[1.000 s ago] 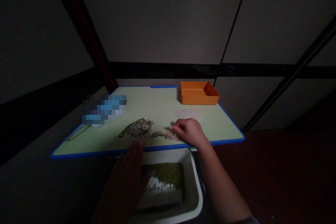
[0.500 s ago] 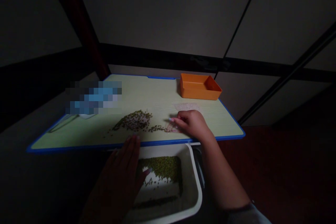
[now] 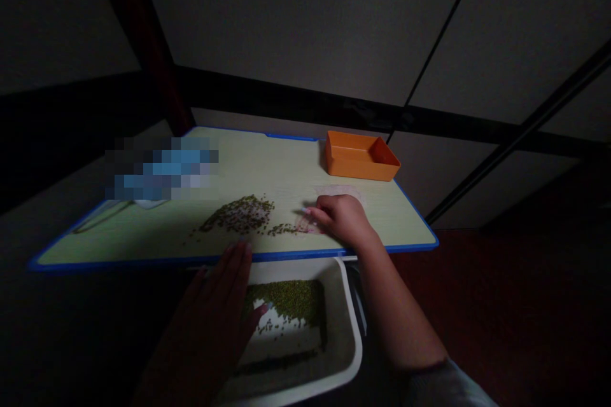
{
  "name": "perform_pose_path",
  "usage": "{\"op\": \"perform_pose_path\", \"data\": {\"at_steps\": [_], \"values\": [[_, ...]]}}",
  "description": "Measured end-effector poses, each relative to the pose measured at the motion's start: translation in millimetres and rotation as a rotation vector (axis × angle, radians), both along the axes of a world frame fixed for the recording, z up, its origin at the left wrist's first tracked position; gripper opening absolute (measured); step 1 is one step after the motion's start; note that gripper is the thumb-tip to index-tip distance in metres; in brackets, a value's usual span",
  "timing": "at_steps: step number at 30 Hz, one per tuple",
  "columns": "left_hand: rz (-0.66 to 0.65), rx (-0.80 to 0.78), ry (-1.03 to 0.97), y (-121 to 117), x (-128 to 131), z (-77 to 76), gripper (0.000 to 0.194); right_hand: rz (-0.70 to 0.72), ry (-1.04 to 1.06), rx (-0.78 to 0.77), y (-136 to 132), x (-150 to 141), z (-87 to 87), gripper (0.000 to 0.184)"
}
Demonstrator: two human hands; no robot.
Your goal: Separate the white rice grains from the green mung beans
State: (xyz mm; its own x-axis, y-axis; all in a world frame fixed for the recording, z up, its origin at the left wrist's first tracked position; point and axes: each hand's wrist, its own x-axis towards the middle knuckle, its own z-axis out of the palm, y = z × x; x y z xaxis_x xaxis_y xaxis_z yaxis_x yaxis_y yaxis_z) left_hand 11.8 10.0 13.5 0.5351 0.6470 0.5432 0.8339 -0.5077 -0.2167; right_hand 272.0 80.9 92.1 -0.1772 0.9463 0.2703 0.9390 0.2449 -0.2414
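My right hand [image 3: 341,216] rests on the pale, blue-edged board [image 3: 286,168] with its fingers curled in and thumb pointing left; whatever they hold is hidden. Just left of its thumb, a thin line of small green beans [image 3: 284,229] trails off a bigger pile [image 3: 245,213] of green beans mixed with pale grains. A flat patch of pale grains [image 3: 340,190] lies behind the hand. My left hand [image 3: 222,305], dim in shadow, has its fingers stretched out to the board's near edge. Below it, a white basin [image 3: 354,346] contains green beans [image 3: 298,299].
An orange open box [image 3: 363,166] stands at the board's far right corner. A blurred blue and white object [image 3: 167,172] lies at the left, a cord [image 3: 102,217] running from it. Wall panels [image 3: 296,25] rise close behind the board.
The view has tilted and shifted, so the board appears higher and further left. Both hands keep nearly the same pose and place against the board; the bean piles look much the same.
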Motion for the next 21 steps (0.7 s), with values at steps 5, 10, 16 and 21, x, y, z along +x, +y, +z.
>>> {"op": "perform_pose_path", "data": {"at_steps": [5,10,16,21], "values": [[-0.008,-0.019,-0.024,0.5,0.6,-1.3,0.075,-0.059,-0.096,0.026,3.4,-1.4,0.3,0.042],[0.002,-0.058,-0.044,-0.5,-0.8,-4.4,0.076,-0.098,-0.108,0.040,4.6,-1.4,-0.2,0.042],[0.023,-0.096,-0.044,-1.9,-0.9,-3.1,0.077,0.015,0.116,0.016,1.0,1.0,-2.1,0.038],[0.028,-0.089,-0.040,-1.5,-0.5,-2.5,0.076,0.056,0.102,0.003,0.6,-0.5,-3.0,0.038]]}}
